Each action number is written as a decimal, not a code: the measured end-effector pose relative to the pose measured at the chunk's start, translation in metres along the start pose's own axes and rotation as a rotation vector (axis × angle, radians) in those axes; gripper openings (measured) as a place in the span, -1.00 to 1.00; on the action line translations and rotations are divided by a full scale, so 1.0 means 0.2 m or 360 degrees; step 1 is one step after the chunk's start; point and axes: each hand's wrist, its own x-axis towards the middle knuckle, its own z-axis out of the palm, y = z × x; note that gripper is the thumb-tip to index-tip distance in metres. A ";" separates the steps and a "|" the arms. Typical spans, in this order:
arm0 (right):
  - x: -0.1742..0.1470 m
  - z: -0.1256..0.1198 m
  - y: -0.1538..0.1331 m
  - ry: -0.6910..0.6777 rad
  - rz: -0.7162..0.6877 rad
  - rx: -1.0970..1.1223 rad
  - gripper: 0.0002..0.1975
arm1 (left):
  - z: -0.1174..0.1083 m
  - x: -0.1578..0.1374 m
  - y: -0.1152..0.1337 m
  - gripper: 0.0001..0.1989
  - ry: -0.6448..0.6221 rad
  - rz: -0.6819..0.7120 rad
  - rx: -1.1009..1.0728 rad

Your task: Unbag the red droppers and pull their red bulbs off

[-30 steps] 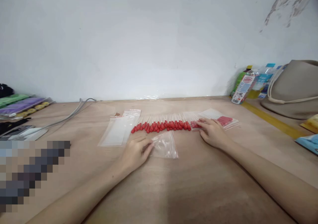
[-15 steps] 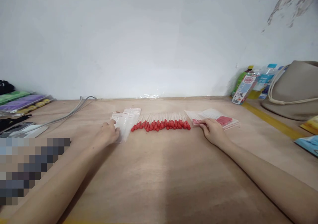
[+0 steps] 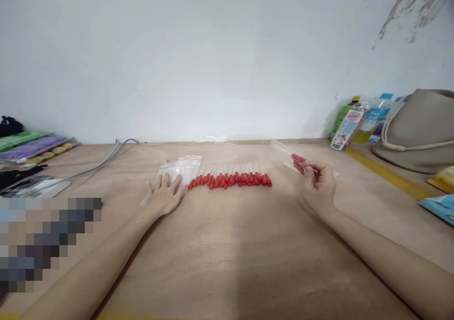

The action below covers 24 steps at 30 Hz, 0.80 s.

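Sticks (image 3: 229, 179) with red heads lie in a row at the middle of the tabletop (image 3: 220, 253), heads toward the person and pale shafts toward the wall (image 3: 213, 59). That shared direction probably makes them easy to gather by the bunch. Left of the row, its edge close against the end sticks, is a spread of clear flat bags (image 3: 194, 163). The left hand (image 3: 165, 198) rests on them palm down, fingers splayed; its grip is wide and closes on nothing, so it seems to press the thin plastic flat or keep it from sliding.

Right of the row, the right hand (image 3: 320, 188) has a narrow grip, thumb against curled fingers, pinching the near end of the held bag (image 3: 298, 161). Red heads show through the plastic there, and the bag's far end tilts up off the tabletop. Holding it by the head end likely keeps the contents together. Under and beside this hand lies more clear plastic (image 3: 339, 178); it looks like another bag, though the hand covers too much to be sure.
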 end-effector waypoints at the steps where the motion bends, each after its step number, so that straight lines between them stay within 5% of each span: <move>1: -0.02 0.00 -0.05 -0.0042 -0.0131 0.0038 -0.85 | -0.02 -0.01 0.01 -0.41 0.0138 0.0025 0.0004; 5: -0.13 -0.01 -0.20 -0.0384 -0.0683 0.0207 -0.81 | -0.09 -0.08 0.11 -0.50 0.0704 0.0398 -0.0171; 7: -0.19 0.00 -0.25 -0.0715 -0.0902 0.0326 -0.73 | -0.12 -0.15 0.19 -0.56 0.0763 0.0725 -0.0381; 13: -0.23 0.07 -0.28 -0.1470 -0.1199 0.0584 -0.71 | -0.13 -0.30 0.41 -0.51 0.0138 0.1544 -0.0676; 17: -0.20 0.09 -0.25 -0.1521 -0.1019 0.0526 -0.76 | -0.09 -0.32 0.45 -0.44 -0.0110 0.1632 -0.0699; 24: -0.20 0.14 -0.26 -0.1210 -0.0183 -0.0124 -0.81 | -0.04 -0.38 0.50 -0.59 0.0111 0.1323 -0.0575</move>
